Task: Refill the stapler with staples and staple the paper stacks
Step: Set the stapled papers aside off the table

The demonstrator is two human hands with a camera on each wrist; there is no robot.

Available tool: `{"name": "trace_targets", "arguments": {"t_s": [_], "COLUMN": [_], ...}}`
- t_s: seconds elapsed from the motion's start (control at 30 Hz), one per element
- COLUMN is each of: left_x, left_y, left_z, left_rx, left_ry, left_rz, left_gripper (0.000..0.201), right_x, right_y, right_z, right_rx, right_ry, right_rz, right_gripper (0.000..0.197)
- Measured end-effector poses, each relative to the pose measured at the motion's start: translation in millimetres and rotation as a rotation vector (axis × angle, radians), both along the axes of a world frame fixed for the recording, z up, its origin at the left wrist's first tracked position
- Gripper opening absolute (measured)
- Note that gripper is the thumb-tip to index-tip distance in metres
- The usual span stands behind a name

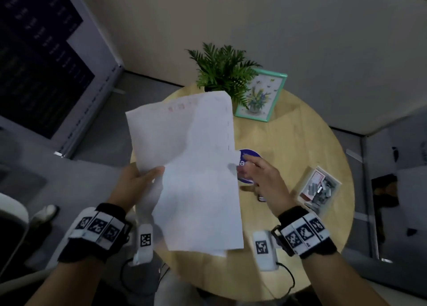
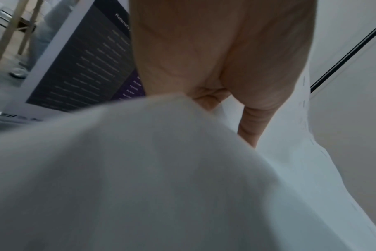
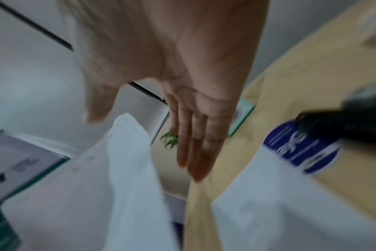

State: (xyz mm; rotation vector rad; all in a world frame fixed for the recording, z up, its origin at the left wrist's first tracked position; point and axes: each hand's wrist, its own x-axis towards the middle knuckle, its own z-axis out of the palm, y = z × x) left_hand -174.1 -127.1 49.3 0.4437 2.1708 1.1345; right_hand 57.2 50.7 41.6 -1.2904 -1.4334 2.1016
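Left hand (image 1: 136, 180) pinches paper stack (image 1: 191, 167) at its left edge, thumb on top, sheets raised at frame centre. Right hand (image 1: 265, 178) just right of it, fingers straight, spread, holding nothing. Staple box (image 1: 320, 187) right on round table (image 1: 300, 139); blue disc (image 1: 251, 155) under right fingertips.

A round light-wood table (image 1: 288, 143) stands on grey floor (image 1: 143, 83) near plain off-white walls (image 1: 254, 16). A dark printed board (image 1: 39, 58) leans at the left. The light is dim.
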Motion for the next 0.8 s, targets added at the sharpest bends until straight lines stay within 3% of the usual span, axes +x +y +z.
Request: {"name": "trace_targets", "arguments": {"t_s": [0.07,0.13,0.2,0.3,0.4,0.43,0.47,0.57,0.63,0.73,0.8], "left_x": [-27.0,-60.8,-100.6,-140.0,-154.0,-153.8,-154.4,-162.6,-177.3,-208.1,-230.8], "left_y": [-0.4,-4.8,-19.1,-52.1,-74.2,-75.8,-77.4,-65.8,-62.4,-69.7,-83.2], "left_z": [7.4,11.3,6.4,-1.6,-17.5,-17.3,-23.8,-26.7,-34.4,-50.5,-74.2], "left_rx": [0.047,0.145,0.254,0.390,0.459,0.449,0.475,0.387,0.311,0.201,0.102], "left_ry": [0.004,-0.021,-0.047,-0.279,-0.616,-0.686,-0.743,-0.650,-0.460,-0.167,-0.039], "left_rz": [-0.018,0.015,0.165,0.402,0.352,0.271,0.214,0.339,0.458,0.501,0.594], "left_gripper": [0.011,0.008,0.015,0.017,0.045,0.081,0.053,0.052,0.040,0.006,0.011], "right_x": [-33.5,-69.5,-109.0,-169.3,-225.5,-242.4,-259.4,-299.7,-316.8,-321.6,-310.9], "right_y": [-12.5,-24.8,-33.6,-46.9,-63.9,-70.6,-78.5,-104.3,-116.4,-117.5,-108.6], "right_z": [8.0,12.7,13.3,7.5,-3.8,-5.1,-6.6,-15.2,-23.4,-36.0,-47.3], "right_rx": [-0.044,0.059,0.126,0.066,0.055,0.076,0.091,0.053,0.004,-0.108,-0.128], "right_ry": [0.023,0.047,0.042,0.076,0.067,0.043,0.034,0.070,0.075,0.050,0.005], "right_rz": [0.198,0.236,0.104,-0.107,-0.230,-0.253,-0.261,-0.214,-0.163,-0.149,-0.187], "right_gripper": [0.048,0.028,0.020,0.010,0.013,0.010,0.005,0.011,0.010,0.023,0.026]}}
